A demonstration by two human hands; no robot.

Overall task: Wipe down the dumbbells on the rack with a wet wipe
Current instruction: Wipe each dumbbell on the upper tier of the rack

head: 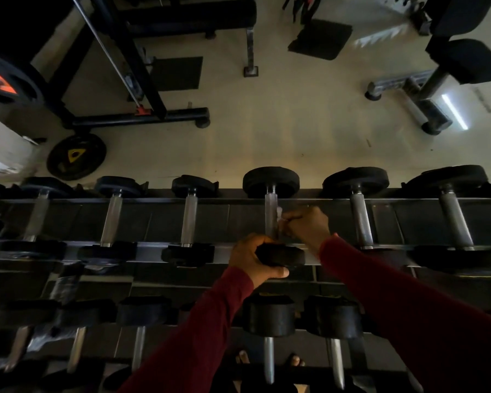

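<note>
Dark red sleeves (409, 307) reach in from the bottom edge toward the upper shelf of the rack (153, 252). On that shelf, fourth from the left in the row, lies the dumbbell (271, 211) being cleaned. The left hand (253, 258) wraps its fingers and thumb around the dumbbell's near black head. The right hand (306, 225) pinches a small white wet wipe (279, 215) with curled fingers against the right side of the steel handle. More dumbbells lie on either side and on the lower shelf. Beyond the rack, a weight plate (76, 156) lies on the pale floor (295, 123) beside bench frames.
</note>
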